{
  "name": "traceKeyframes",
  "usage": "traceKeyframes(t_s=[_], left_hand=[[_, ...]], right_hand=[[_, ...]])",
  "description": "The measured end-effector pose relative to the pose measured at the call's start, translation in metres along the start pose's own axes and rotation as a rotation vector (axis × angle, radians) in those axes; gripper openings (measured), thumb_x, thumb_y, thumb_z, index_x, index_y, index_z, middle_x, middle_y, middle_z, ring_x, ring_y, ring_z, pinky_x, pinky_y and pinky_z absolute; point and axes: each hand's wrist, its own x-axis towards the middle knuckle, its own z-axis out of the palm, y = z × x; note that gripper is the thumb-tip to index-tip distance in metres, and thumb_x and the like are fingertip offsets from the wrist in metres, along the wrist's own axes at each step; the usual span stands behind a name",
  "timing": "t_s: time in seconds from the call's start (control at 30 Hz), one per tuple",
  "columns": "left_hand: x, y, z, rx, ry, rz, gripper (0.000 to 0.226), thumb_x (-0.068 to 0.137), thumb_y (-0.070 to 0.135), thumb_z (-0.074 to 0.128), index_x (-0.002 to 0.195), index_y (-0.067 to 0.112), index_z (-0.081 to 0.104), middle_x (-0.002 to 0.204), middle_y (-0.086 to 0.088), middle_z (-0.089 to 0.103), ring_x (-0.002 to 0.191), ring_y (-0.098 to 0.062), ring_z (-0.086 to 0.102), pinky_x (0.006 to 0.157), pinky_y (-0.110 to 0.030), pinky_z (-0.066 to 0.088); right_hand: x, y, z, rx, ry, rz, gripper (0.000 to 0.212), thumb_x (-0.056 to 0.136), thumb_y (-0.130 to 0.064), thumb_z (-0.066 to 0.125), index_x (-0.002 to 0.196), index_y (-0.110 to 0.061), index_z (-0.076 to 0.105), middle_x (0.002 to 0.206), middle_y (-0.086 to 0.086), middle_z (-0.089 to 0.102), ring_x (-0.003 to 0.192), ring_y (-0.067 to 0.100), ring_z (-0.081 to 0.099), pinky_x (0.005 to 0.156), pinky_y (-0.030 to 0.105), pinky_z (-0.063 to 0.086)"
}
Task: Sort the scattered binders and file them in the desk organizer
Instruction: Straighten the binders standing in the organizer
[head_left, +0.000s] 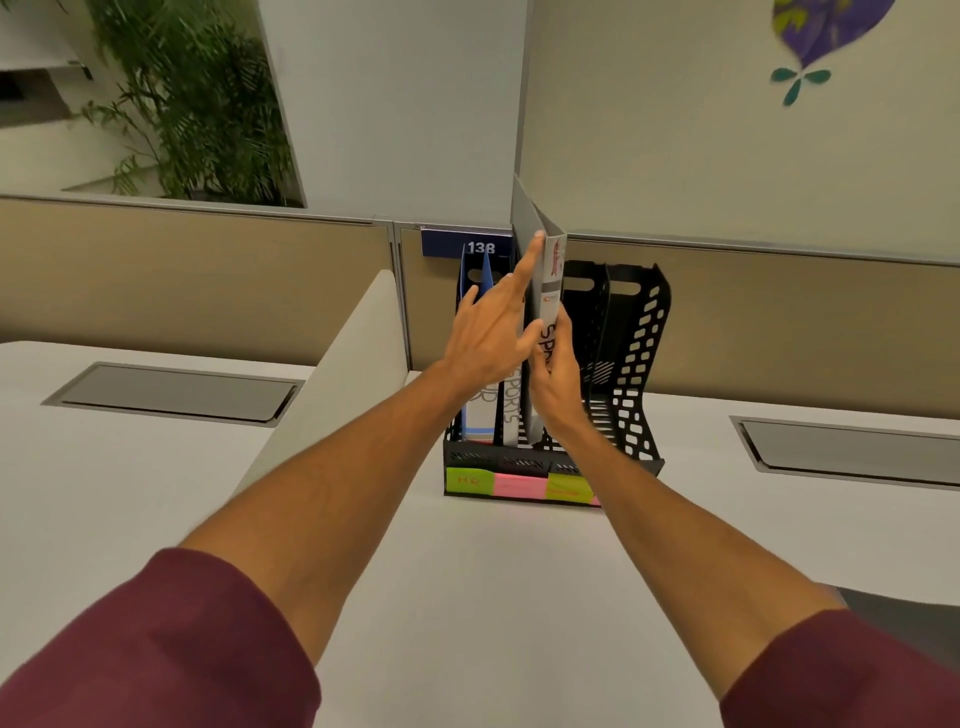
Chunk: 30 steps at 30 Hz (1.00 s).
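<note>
A black perforated plastic desk organizer (639, 364) stands on the white table (467, 597), and three binders are in view at it. A blue binder (487, 275) stands upright in the organizer's leftmost slot, with a white-spined binder lettered "SPORTS" (511, 415) in the slot just beside it. The third, a grey cardboard binder with a white printed spine (553, 275), stands taller, at the next slot over. The right hand (558, 384) grips its spine low down, fingers curled around it. The left hand (488, 338) is spread flat, its straight forefinger touching the grey cover near the top. Along the organizer's front edge run three sticky labels: two green (469, 481) and one pink (519, 487).
</note>
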Motion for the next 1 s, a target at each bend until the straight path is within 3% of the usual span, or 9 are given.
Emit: traceKeyframes(t_s=[0.13,0.23,0.33,0.5,0.6,0.7,0.8,1.0], left_hand=[[-0.002,-0.006,0.002,0.024,0.005,0.025,0.102,0.081,0.027,0.066,0.15,0.029,-0.008,0.143,-0.003,0.047,0.113,-0.021,0.059,0.1,-0.061,0.041],[-0.001,-0.008,0.005,0.038,-0.032,0.016,0.09,0.079,0.024,0.07,0.15,0.026,0.015,0.142,-0.003,0.046,0.132,-0.023,0.044,0.105,-0.06,0.036],[0.0,-0.009,0.009,0.109,-0.069,-0.002,0.069,0.081,0.023,0.07,0.142,0.019,0.037,0.152,-0.003,0.033,0.144,-0.022,0.024,0.112,-0.057,0.028],[0.002,-0.005,0.009,0.156,-0.088,-0.031,0.058,0.084,0.02,0.067,0.137,0.018,0.044,0.155,-0.002,0.028,0.146,-0.022,0.018,0.113,-0.055,0.027],[0.001,-0.001,0.005,0.186,-0.115,-0.048,0.057,0.086,0.02,0.065,0.139,0.018,0.042,0.156,-0.003,0.023,0.147,-0.022,0.015,0.115,-0.054,0.023],[-0.002,0.003,0.004,0.195,-0.117,-0.072,0.065,0.086,0.018,0.063,0.144,0.019,0.035,0.159,-0.005,0.017,0.147,-0.025,0.012,0.116,-0.053,0.024],[-0.01,0.01,0.002,0.189,-0.12,-0.085,0.078,0.086,0.017,0.063,0.15,0.024,0.02,0.16,-0.004,0.013,0.147,-0.026,0.011,0.116,-0.053,0.024],[-0.036,0.032,-0.002,0.21,-0.079,-0.133,0.083,0.088,0.024,0.063,0.152,0.024,0.011,0.16,-0.004,0.009,0.148,-0.026,0.009,0.117,-0.051,0.023]], right_hand=[[-0.012,0.01,-0.005,-0.03,-0.077,0.028,0.057,0.102,-0.021,0.042,0.151,-0.022,0.014,0.141,-0.003,0.044,0.109,-0.019,0.049,0.078,0.003,0.045],[-0.022,0.019,-0.008,-0.066,-0.114,0.083,0.058,0.1,-0.014,0.044,0.149,-0.026,0.015,0.133,-0.005,0.048,0.11,-0.006,0.053,0.078,0.008,0.046],[-0.03,0.024,-0.011,-0.114,-0.167,0.083,0.062,0.098,-0.011,0.046,0.149,-0.025,0.014,0.139,0.0,0.047,0.117,0.004,0.053,0.08,0.004,0.045],[-0.041,0.025,-0.013,-0.169,-0.228,0.111,0.06,0.101,-0.013,0.041,0.151,-0.008,0.007,0.149,0.008,0.034,0.126,0.008,0.036,0.081,-0.01,0.03],[-0.046,0.017,-0.014,-0.179,-0.263,0.131,0.07,0.097,-0.039,0.036,0.151,-0.009,0.002,0.151,0.006,0.026,0.131,0.009,0.029,0.086,-0.005,0.026],[-0.047,0.015,-0.018,-0.272,-0.282,0.201,0.064,0.101,-0.022,0.039,0.151,-0.008,0.001,0.157,0.01,0.02,0.142,0.019,0.025,0.101,0.013,0.023],[-0.049,0.013,-0.025,-0.335,-0.295,0.235,0.066,0.101,-0.018,0.04,0.152,-0.009,-0.001,0.159,0.012,0.017,0.145,0.027,0.022,0.116,0.037,0.022],[-0.067,-0.002,-0.048,-0.405,-0.274,0.271,0.069,0.099,-0.017,0.047,0.152,-0.008,0.005,0.16,0.009,0.013,0.147,0.023,0.014,0.118,0.037,0.016]])
